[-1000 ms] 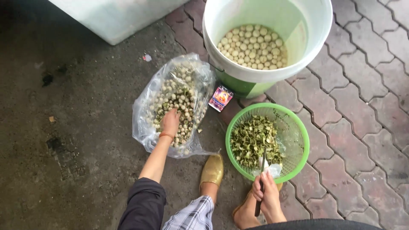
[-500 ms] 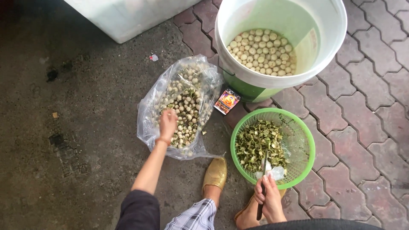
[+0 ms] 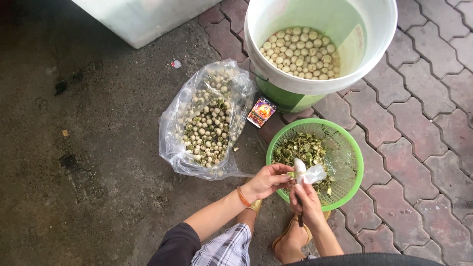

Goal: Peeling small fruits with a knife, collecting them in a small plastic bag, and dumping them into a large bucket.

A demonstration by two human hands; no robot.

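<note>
Over a green basket (image 3: 347, 162) of husks, the left hand (image 3: 266, 181) pinches a small seed (image 3: 291, 174) — the right hand (image 3: 306, 197), fingers closed round a dark-handled knife (image 3: 299, 216), meets it beside a clear bag (image 3: 207, 120) of seeds.

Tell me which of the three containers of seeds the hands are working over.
The green mesh basket, holding green husks. Both the left hand and the right hand meet over its near rim; the clear plastic bag and white bucket lie farther off.

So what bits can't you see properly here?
- Head view: what the left hand pinches is too small to make out.
- The tool in the right hand is mostly hidden by fingers and white wrapping.
- The white box is cut off by the top edge.
</note>
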